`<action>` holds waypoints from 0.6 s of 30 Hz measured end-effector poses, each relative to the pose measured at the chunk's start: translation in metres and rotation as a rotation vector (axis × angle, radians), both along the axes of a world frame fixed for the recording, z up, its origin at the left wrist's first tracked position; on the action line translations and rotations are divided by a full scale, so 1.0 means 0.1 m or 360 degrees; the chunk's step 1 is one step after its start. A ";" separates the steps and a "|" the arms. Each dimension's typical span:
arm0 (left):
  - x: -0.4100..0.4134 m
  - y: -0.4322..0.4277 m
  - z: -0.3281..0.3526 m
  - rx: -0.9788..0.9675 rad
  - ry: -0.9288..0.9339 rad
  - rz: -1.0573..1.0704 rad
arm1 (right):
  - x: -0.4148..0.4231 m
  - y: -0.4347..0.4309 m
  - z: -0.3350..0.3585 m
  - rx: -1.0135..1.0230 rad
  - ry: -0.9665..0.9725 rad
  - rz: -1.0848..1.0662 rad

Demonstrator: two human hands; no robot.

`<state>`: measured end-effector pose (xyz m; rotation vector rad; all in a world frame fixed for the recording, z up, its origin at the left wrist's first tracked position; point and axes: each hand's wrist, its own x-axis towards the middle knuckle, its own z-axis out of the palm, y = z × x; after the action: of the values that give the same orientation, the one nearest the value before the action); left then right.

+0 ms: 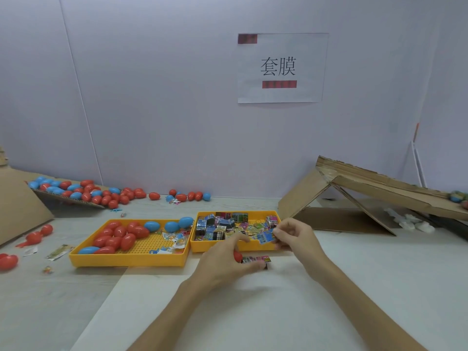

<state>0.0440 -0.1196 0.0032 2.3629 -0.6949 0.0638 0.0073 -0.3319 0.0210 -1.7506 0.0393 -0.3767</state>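
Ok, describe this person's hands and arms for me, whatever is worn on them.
The left hand and the right hand are both bare, with no gloves. No ring, watch or bracelet shows on either. The left forearm and the right forearm are also uncovered: no sleeve shows down to the picture's lower edge. No tape or markings can be made out.

Even, soft, bright light fills the scene, with no glare. Faint shadows lie on the surface (329, 287) under the hands, and a darker one under the tray (126, 259) left of them. Wide-angle distortion bends the wall lines at the edges. The hands look slightly blurred; far things are soft.
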 end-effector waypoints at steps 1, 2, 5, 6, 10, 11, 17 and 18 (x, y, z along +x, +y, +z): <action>0.00 -0.01 0.02 -0.0142 0.0011 0.0010 | -0.02 0.06 0.00 0.0035 -0.0036 0.0102; 0.00 -0.02 0.04 -0.0268 0.0020 0.0004 | -0.03 0.10 0.01 0.0071 -0.0063 0.0187; -0.01 -0.04 0.07 -0.0525 0.0089 -0.0134 | -0.08 0.17 0.02 0.0128 -0.0097 0.0323; -0.02 -0.05 0.08 -0.0584 0.0108 -0.0167 | -0.10 0.17 0.03 0.0127 -0.0104 0.0337; -0.02 -0.06 0.09 -0.0746 0.0177 -0.0170 | -0.13 0.16 0.07 0.0170 -0.0135 0.0356; -0.02 -0.05 0.10 -0.0777 0.0203 -0.0169 | -0.13 0.15 0.07 0.0175 -0.0143 0.0365; -0.07 -0.06 0.13 -0.0785 0.0222 -0.0246 | -0.14 0.17 0.08 0.0018 -0.0059 0.0452; -0.07 -0.06 0.14 -0.0784 0.0218 -0.0256 | -0.15 0.18 0.08 0.0004 -0.0050 0.0446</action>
<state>0.0366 -0.1257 0.0169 1.8185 -0.7066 0.0014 -0.0075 -0.3137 0.0293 -1.7186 -0.2258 -0.1987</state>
